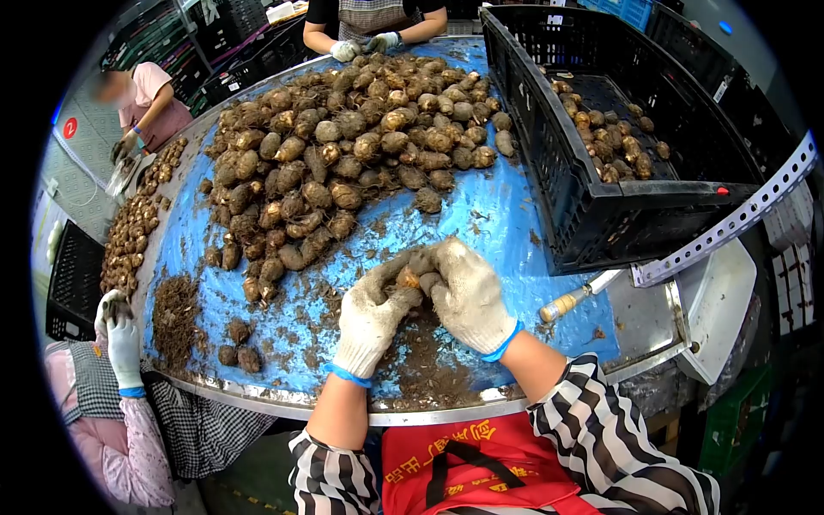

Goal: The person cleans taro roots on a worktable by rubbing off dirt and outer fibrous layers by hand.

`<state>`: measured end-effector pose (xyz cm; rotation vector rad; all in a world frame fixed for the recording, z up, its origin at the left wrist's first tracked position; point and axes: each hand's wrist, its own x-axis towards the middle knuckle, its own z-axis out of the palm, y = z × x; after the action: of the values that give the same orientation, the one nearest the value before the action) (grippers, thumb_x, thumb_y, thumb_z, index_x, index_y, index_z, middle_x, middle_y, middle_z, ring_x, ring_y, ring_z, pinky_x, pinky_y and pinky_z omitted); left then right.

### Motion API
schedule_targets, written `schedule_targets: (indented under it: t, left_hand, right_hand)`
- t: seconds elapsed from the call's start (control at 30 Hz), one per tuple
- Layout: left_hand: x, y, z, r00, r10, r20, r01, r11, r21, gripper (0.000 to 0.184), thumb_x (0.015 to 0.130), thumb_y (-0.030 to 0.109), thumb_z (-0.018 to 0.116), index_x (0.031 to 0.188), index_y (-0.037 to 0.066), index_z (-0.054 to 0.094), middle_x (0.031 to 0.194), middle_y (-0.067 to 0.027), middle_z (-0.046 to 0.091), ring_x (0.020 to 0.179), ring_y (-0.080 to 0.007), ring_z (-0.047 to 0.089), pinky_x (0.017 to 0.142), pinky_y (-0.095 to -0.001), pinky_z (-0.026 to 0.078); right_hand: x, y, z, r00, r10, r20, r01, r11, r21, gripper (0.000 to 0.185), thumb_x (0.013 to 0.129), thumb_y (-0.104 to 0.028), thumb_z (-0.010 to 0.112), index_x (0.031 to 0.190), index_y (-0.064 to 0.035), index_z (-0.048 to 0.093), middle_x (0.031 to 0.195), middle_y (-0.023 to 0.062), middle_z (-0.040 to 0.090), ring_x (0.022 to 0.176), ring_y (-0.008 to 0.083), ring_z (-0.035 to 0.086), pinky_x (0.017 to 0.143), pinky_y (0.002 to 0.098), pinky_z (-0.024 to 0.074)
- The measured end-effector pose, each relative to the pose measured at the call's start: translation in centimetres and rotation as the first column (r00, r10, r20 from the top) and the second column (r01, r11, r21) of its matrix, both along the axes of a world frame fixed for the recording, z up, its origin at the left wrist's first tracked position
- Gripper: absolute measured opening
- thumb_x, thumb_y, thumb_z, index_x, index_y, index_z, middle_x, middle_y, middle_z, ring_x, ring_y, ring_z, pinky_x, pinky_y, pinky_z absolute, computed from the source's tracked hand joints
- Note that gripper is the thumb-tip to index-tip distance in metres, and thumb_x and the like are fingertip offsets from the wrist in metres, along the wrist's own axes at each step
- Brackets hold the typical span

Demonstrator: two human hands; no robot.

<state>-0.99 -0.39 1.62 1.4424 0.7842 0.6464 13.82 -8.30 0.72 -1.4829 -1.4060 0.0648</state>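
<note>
Close to the table's front edge, a small brown taro [408, 279] is pinched between my two gloved hands. My left hand [371, 319], in a soiled white knit glove, has its fingers closed around the taro's left side. From the right, my right hand [469, 296] grips it too, in a matching glove with a blue cuff. Fingers cover much of the taro. Loose soil and root hairs [429, 365] lie on the blue sheet [506, 223] beneath. Beyond my hands rises a large pile of hairy taros [343, 146].
A black crate [558, 163] holding some taros stands at right. Near it lies a wooden-handled knife [565, 305]. At left are a heap of root fibres [176, 322] and several loose taros [243, 348]. Co-workers stand at the far side and left, one with gloved hands [120, 330].
</note>
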Motion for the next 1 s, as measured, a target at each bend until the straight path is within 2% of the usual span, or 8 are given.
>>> schedule_targets:
  t: [0.2,0.43,0.53,0.67,0.77,0.87,0.9,1.0]
  left_hand:
    - [-0.1,1.0,-1.0,0.982,0.131,0.136,-0.128,0.991,-0.034,0.054,0.086,-0.004,0.068,0.138,-0.005,0.054,0.13,-0.0158,0.063,0.114,-0.0195,0.062,0.096,-0.0311,0.053]
    - [-0.2,0.8,-0.9,0.982,0.061,0.179,-0.053,0.998,-0.046,0.057,0.085,-0.006,0.067,0.139,-0.006,0.052,0.133,-0.0167,0.061,0.118,-0.0214,0.06,0.099,-0.0324,0.052]
    - [0.0,0.1,0.0,0.994,0.042,0.104,-0.044,0.999,0.019,0.057,0.085,-0.006,0.068,0.139,-0.007,0.052,0.133,-0.0171,0.061,0.118,-0.0219,0.061,0.099,-0.033,0.052]
    - [-0.2,0.4,-1.1,0.994,0.06,0.089,-0.065,0.996,0.056,0.055,0.086,-0.005,0.068,0.139,-0.007,0.052,0.133,-0.0174,0.061,0.117,-0.0225,0.062,0.1,-0.0336,0.052]
    - [-0.1,0.8,-1.4,0.989,0.127,0.076,-0.13,0.991,0.043,0.052,0.088,-0.002,0.067,0.138,-0.007,0.052,0.132,-0.0176,0.062,0.116,-0.0231,0.063,0.1,-0.034,0.052]
    - [-0.4,1.1,-1.2,0.981,0.134,0.141,-0.132,0.991,-0.026,0.05,0.089,-0.001,0.066,0.137,-0.007,0.053,0.129,-0.018,0.063,0.114,-0.0233,0.064,0.098,-0.0336,0.053]
    - [-0.3,0.8,-0.6,0.977,0.14,0.161,-0.131,0.989,-0.065,0.05,0.089,-0.003,0.066,0.137,-0.008,0.053,0.128,-0.0187,0.063,0.113,-0.0231,0.064,0.096,-0.0327,0.054]
    - [-0.2,0.5,0.0,0.968,0.135,0.213,-0.1,0.981,-0.164,0.049,0.088,-0.004,0.066,0.135,-0.009,0.053,0.125,-0.0193,0.064,0.11,-0.0227,0.065,0.092,-0.0315,0.057]
  right_hand:
    - [0.3,0.3,-0.2,0.802,0.192,-0.565,-0.207,0.978,0.038,0.016,0.086,0.006,0.059,0.102,0.0012,0.06,0.097,0.015,0.065,0.089,0.0268,0.067,0.081,0.0356,0.0552]
    - [0.6,0.2,0.6,0.867,0.105,-0.488,-0.138,0.99,-0.034,0.018,0.084,-0.003,0.07,0.102,-0.0024,0.07,0.1,0.0139,0.067,0.09,0.0274,0.068,0.082,0.0373,0.0551]
    - [0.5,-0.3,1.4,1.0,0.029,-0.012,-0.029,0.999,-0.013,0.02,0.08,-0.009,0.075,0.099,-0.0045,0.071,0.095,0.0144,0.067,0.086,0.032,0.066,0.079,0.0414,0.054]
    - [0.0,-0.1,0.7,0.998,-0.039,0.043,0.041,0.998,-0.043,0.016,0.077,-0.001,0.074,0.093,-0.0025,0.071,0.085,0.0137,0.065,0.08,0.0341,0.065,0.073,0.0411,0.0531]
    - [-0.2,-0.1,0.3,0.972,0.221,0.077,-0.203,0.961,-0.189,0.012,0.082,-0.014,0.072,0.089,-0.0048,0.071,0.086,0.0121,0.066,0.082,0.0314,0.065,0.078,0.0437,0.0523]
    - [-0.2,-0.4,1.9,0.946,0.189,-0.264,-0.243,0.95,-0.194,0.01,0.083,-0.011,0.069,0.086,-0.0017,0.071,0.087,0.0124,0.069,0.083,0.0288,0.067,0.08,0.0409,0.0542]
    - [0.4,-0.1,1.3,0.871,0.206,-0.447,-0.261,0.963,-0.066,0.009,0.084,-0.008,0.068,0.085,0.0007,0.071,0.09,0.013,0.071,0.084,0.0262,0.069,0.081,0.0392,0.0559]
    - [1.2,-0.6,1.6,0.814,0.057,-0.578,-0.142,0.984,-0.103,0.013,0.081,-0.005,0.071,0.092,0.001,0.071,0.098,0.0141,0.072,0.091,0.0279,0.069,0.085,0.0395,0.0559]
